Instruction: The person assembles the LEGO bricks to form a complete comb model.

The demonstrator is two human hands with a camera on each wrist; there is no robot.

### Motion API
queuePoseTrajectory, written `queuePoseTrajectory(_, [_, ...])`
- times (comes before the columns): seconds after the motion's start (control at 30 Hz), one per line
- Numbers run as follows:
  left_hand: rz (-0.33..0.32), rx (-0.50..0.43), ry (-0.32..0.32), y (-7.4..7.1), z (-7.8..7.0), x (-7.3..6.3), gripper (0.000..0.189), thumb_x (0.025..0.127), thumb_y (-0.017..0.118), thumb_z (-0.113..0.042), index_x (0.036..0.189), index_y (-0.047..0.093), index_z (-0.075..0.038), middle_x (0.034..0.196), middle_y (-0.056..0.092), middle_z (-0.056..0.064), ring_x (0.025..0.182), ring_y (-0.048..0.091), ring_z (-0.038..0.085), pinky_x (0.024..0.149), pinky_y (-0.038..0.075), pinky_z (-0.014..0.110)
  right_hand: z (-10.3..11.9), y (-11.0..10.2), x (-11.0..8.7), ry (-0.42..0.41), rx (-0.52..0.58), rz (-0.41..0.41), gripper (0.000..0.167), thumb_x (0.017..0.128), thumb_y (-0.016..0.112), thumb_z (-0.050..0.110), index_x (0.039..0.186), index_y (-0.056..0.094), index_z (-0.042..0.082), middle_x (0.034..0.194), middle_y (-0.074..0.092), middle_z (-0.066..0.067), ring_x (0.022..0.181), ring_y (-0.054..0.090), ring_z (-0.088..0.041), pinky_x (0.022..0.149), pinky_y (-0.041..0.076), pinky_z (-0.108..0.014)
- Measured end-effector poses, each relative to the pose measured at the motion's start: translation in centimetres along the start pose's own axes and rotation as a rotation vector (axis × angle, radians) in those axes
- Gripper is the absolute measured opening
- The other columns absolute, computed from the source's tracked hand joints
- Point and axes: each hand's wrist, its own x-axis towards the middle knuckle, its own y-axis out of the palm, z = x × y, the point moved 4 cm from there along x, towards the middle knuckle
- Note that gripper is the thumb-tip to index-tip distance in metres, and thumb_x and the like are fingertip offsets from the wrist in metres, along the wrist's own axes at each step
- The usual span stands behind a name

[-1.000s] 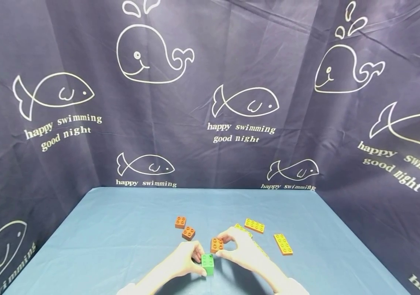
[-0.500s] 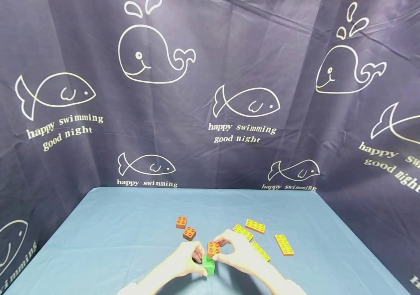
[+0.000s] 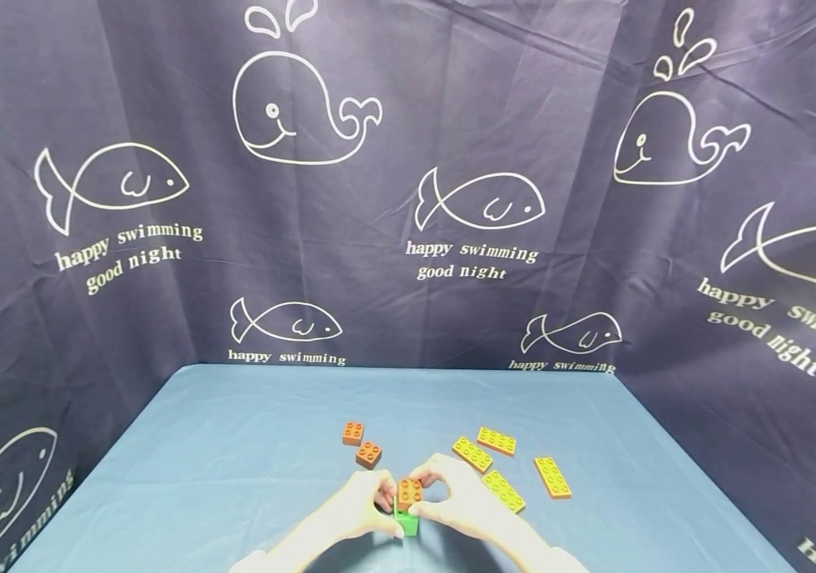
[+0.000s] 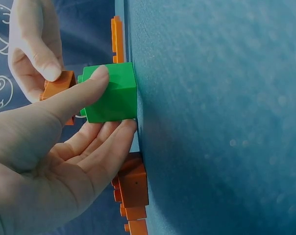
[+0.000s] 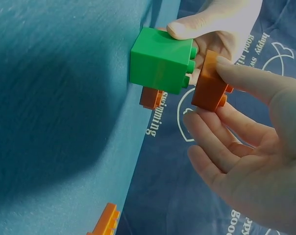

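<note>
My left hand (image 3: 361,507) grips a tall green building block (image 4: 113,95) from the side, thumb on one face and fingers on the opposite one. The block stands on the blue table with its studs up. In my right hand (image 3: 454,495), thumb and fingertips pinch a square orange building brick (image 5: 209,83). That brick hangs over the green block's studs, with a narrow gap between the two in the right wrist view. From the head camera, the orange brick overlaps the green block's top and hides most of its studs.
Two more orange bricks, a farther one (image 3: 353,432) and a nearer one (image 3: 368,454), lie beyond my left hand. Several flat yellow-topped bricks (image 3: 472,453) are spread on the right side of the blue table (image 3: 250,446). A dark printed curtain (image 3: 379,263) surrounds the table.
My right hand has carried the orange brick leftward and toward me, from beside the green block to over it. My left hand keeps its grip on the green block.
</note>
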Motion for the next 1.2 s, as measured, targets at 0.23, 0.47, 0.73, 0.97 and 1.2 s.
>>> queuePoseTrajectory(0.23, [0.002, -0.011, 0.004, -0.01, -0.07, 0.03, 0.036, 0.063, 0.085, -0.007, 0.083, 0.055, -0.006, 0.078, 0.061, 0.000, 0.068, 0.061, 0.003, 0.065, 0.051, 0.018, -0.08, 0.32, 0.04, -0.002, -0.003, 0.023, 0.027, 0.076, 0.076, 0.023, 0.101, 0.067, 0.017, 0.092, 0.063, 0.007, 0.087, 0.059, -0.008, 0.078, 0.051, -0.032])
queuePoseTrajectory(0.47, [0.005, -0.031, 0.007, 0.01, 0.02, 0.06, 0.036, 0.063, 0.085, -0.006, 0.083, 0.055, -0.006, 0.078, 0.061, 0.001, 0.068, 0.061, 0.004, 0.064, 0.051, 0.017, 0.01, 0.47, 0.04, 0.005, -0.002, 0.043, 0.028, 0.076, 0.075, 0.023, 0.101, 0.068, 0.015, 0.091, 0.062, 0.006, 0.087, 0.059, -0.008, 0.077, 0.051, -0.031])
queuePoseTrajectory(0.73, [-0.002, -0.014, 0.013, 0.01, 0.24, 0.16, 0.036, 0.062, 0.085, -0.007, 0.082, 0.056, -0.007, 0.077, 0.061, -0.001, 0.067, 0.058, 0.000, 0.064, 0.051, 0.017, 0.11, 0.40, 0.16, -0.004, 0.003, 0.051, 0.025, 0.076, 0.075, 0.023, 0.099, 0.069, 0.016, 0.089, 0.062, 0.006, 0.086, 0.059, -0.008, 0.076, 0.051, -0.030])
queuePoseTrajectory(0.97, [-0.004, 0.006, 0.020, -0.05, 0.11, 0.17, 0.036, 0.062, 0.085, -0.008, 0.081, 0.055, -0.007, 0.076, 0.062, -0.002, 0.066, 0.059, 0.000, 0.063, 0.050, 0.017, 0.20, 0.35, 0.33, -0.015, 0.020, 0.066, 0.026, 0.075, 0.075, 0.021, 0.100, 0.070, 0.014, 0.090, 0.063, 0.005, 0.085, 0.059, -0.006, 0.076, 0.051, -0.029])
queuePoseTrajectory(1.2, [0.000, 0.031, 0.009, -0.02, 0.26, 0.17, 0.035, 0.062, 0.085, -0.008, 0.080, 0.055, -0.009, 0.076, 0.062, -0.003, 0.066, 0.059, 0.000, 0.062, 0.050, 0.017, 0.11, 0.44, 0.42, -0.003, 0.020, 0.080, 0.025, 0.074, 0.076, 0.019, 0.098, 0.070, 0.015, 0.087, 0.061, 0.007, 0.084, 0.060, -0.008, 0.076, 0.051, -0.029])
